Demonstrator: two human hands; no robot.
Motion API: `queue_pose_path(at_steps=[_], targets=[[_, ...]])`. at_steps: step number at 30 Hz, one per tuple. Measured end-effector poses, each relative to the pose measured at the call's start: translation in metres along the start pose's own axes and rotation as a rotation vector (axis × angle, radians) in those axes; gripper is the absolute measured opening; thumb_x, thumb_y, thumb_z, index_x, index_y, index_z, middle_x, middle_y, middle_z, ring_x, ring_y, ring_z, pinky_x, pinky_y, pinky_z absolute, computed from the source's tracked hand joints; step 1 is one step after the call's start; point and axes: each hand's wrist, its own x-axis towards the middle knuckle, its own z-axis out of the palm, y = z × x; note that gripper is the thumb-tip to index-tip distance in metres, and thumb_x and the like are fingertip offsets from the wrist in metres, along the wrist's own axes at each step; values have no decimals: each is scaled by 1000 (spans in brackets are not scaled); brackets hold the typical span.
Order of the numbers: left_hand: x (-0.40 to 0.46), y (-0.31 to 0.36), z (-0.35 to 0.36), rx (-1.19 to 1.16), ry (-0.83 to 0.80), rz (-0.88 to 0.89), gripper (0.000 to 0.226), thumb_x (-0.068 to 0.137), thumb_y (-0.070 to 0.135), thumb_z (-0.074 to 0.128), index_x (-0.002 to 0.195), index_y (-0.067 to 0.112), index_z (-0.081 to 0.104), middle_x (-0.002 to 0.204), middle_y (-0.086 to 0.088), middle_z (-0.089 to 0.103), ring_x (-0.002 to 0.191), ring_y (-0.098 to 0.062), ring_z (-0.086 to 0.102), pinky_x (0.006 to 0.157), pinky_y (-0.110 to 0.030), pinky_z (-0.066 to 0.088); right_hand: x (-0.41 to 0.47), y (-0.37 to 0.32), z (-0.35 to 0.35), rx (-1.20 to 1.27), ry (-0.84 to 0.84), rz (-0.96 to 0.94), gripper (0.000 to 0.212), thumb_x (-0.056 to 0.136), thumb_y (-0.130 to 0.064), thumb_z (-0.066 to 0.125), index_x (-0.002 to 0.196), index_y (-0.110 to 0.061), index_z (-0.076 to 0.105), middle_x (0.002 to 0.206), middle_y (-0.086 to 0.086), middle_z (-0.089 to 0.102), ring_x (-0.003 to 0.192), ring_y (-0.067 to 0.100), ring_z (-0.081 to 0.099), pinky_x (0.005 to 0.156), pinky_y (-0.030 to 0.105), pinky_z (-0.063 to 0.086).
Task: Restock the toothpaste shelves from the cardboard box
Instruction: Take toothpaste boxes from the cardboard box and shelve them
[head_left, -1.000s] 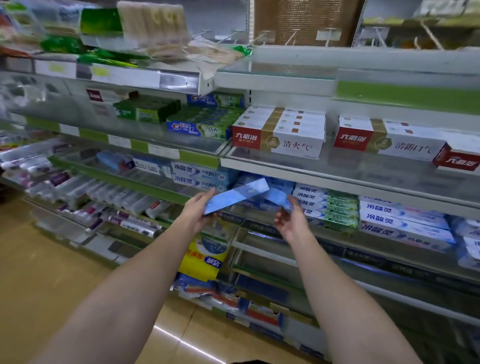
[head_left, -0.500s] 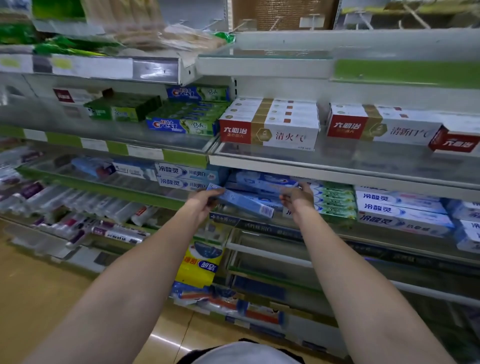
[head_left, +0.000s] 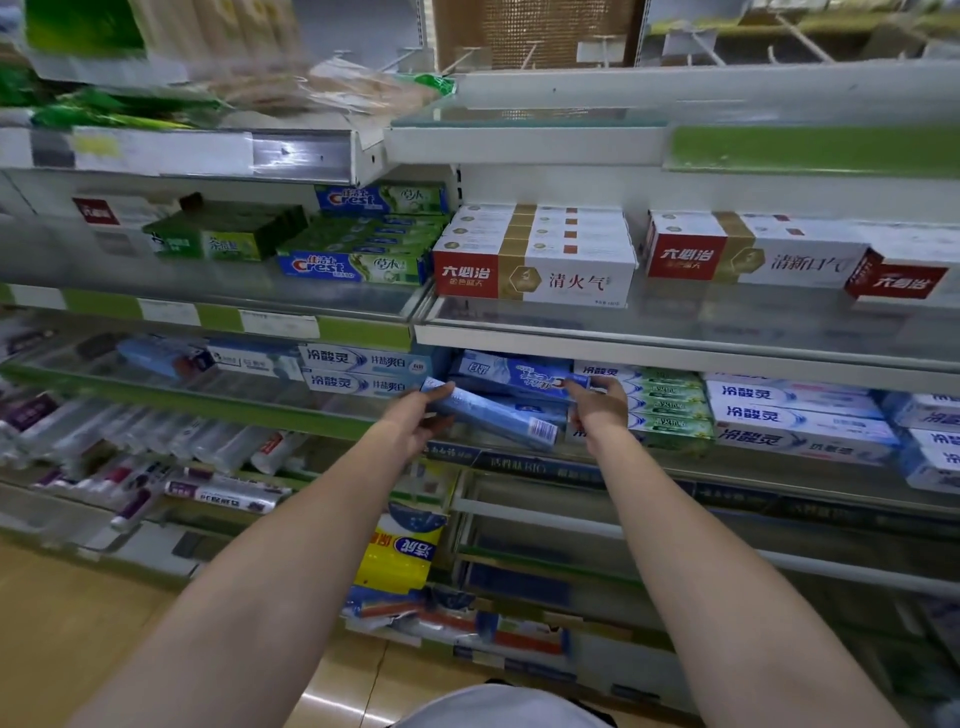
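Floor (head_left: 78, 623): we see tan glossy tiles below the racks.
Yellow pack (head_left: 400, 558): we note it hanging low, beside the left arm.
Pegboard (head_left: 530, 31): we see a brown panel with bare hooks, top centre.
Green packets (head_left: 104, 111): we find them blurred, upper left.

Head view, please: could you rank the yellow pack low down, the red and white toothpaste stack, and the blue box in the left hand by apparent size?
1. Red and white toothpaste stack, clearly largest.
2. and 3. Blue box held by the left hand and yellow pack: they look about alike, and their depths differ, so I won't rank them.
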Motion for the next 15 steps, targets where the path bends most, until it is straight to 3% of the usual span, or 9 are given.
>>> queue_pose_path(at_steps=[4,6,9,11,13,15], targets=[[2,-1,-4,16,-1,1,55,82,13,82,128,6,54,114,-15,66,93,-28,67,79,-37,60,2,3,1,-45,-11,-60,36,91,-6,72,121,-18,57,113,6,64,59,14,54,55,27,54],[3,-2,-4,25,-8,6,43,84,23,80,118,13,56,106,-13,69,84,-27,68,74,-38,60,3,2,4,-55,-31,-75,41,91,3,67,126,-16,55,114,4,61,62,16,57,66,33,61],[0,-1,-2,-14,-41,12,24,89,23,75,103,15,58,89,-9,68,64,-21,66,68,-38,58,5,1,10,-76,-19,-79,46,94,8,60,133,-15,51,112,5,58,61,17,58,65,32,60],[0,1,-2,-32,-51,24,26,88,20,75,108,16,58,93,-10,67,73,-23,65,69,-40,59,6,0,12,-60,-11,-69,51,94,7,60,139,-15,49,116,6,56,62,18,60,71,35,61],[-2,2,-4,-55,-78,15,33,87,16,75,115,15,57,107,-14,67,93,-32,67,70,-45,61,6,-2,10,-33,16,-66,53,93,2,65,140,-15,47,122,8,56,67,19,64,75,37,63],[-7,2,-4,-66,-103,-9,28,90,9,72,113,11,55,114,-19,65,107,-42,63,85,-58,57,7,-4,8,-70,71,-82,49,90,-7,73,131,-17,49,118,10,62,71,20,68,72,34,62]])
